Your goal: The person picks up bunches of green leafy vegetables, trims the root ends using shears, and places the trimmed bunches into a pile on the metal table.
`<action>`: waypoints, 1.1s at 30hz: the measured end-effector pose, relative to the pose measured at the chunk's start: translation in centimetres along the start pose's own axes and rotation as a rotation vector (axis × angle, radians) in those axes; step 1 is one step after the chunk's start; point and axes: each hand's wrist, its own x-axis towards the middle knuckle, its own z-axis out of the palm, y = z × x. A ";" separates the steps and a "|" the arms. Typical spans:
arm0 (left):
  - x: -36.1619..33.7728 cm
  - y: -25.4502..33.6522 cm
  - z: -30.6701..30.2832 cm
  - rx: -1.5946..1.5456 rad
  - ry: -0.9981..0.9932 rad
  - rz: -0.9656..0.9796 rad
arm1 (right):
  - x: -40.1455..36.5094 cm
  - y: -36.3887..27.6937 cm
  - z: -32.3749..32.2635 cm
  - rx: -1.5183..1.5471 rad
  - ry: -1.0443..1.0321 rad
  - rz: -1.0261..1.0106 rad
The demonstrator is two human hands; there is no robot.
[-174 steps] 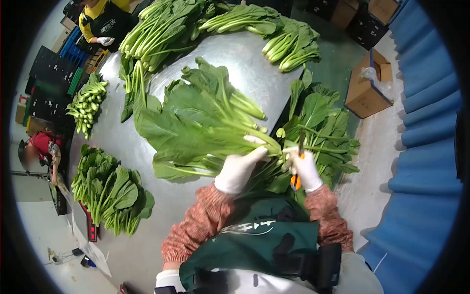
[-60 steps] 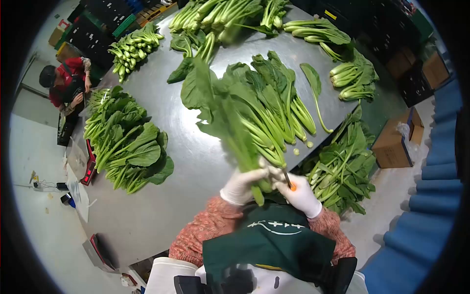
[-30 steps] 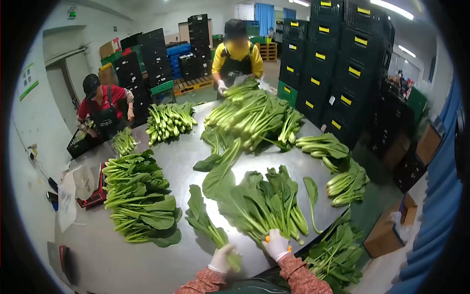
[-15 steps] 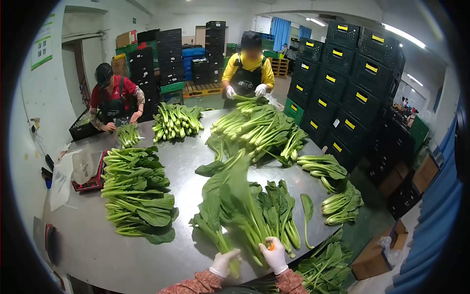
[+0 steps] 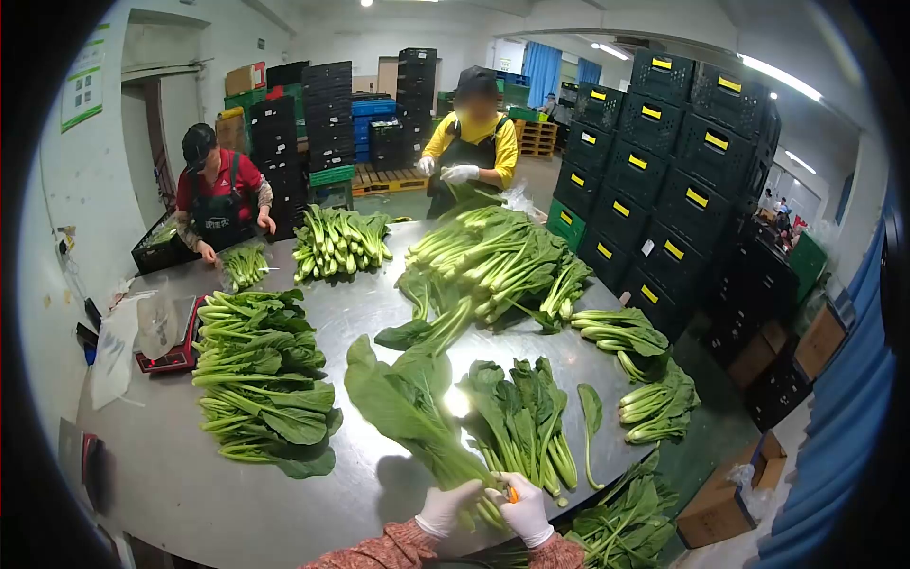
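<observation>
Both my hands wear white gloves at the table's near edge. My left hand (image 5: pixel 447 509) is closed around the lower stems of a bunch of leafy greens (image 5: pixel 417 417), long-stalked like choy sum. Its leaves point up and away to the left. Beside it, my right hand (image 5: pixel 524 512) is closed at the stem ends, with a small orange tool (image 5: pixel 513 494) showing between its fingers; the rest of that tool is hidden. A loose pile of the same greens (image 5: pixel 521 427) lies just beyond my right hand, and a single leafy stalk (image 5: pixel 590 427) is to its right.
The metal table (image 5: pixel 370 322) bears a row of greens (image 5: pixel 261 379) on the left and a large heap (image 5: pixel 502 261) at the back. A red scale (image 5: pixel 171 356) stands far left. Two co-workers, one in red (image 5: pixel 242 175), one in yellow (image 5: pixel 507 152), stand across; crates (image 5: pixel 645 171) are stacked right.
My hands have come together, and the greens in my left hand now lean across toward my right hand. The co-worker in yellow has moved their hands apart from the heap.
</observation>
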 end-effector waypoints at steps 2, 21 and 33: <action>-0.2 0.5 0.5 -0.093 0.038 0.044 | -1.1 0.2 0.5 0.235 -0.017 0.343; 0.3 1.1 6.1 -0.615 -0.169 -0.316 | -4.7 2.7 -3.3 -0.149 0.276 0.162; -2.0 -1.9 8.1 -0.618 -0.143 -0.482 | -6.3 0.6 -4.7 -0.262 0.252 0.235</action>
